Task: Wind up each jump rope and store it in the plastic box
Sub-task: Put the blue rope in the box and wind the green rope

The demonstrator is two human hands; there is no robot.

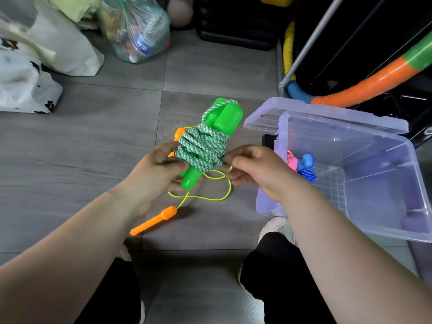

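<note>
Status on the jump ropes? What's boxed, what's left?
Done: a blue rope and a pink-handled rope lie in the plastic box. In hand: the green rope, wound round its handles; left hand grips it, right hand pinches the coil. Left: box it, then wind the orange-handled rope lying loose on the floor.

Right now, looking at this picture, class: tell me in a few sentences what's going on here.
A person holds a nearly wound green jump rope. The left hand grips its handles; the right hand pinches the green-and-white cord wrapped around them. An orange-handled rope lies loose on the floor underneath. The open plastic box on the right already holds a blue rope and a pink rope.
</note>
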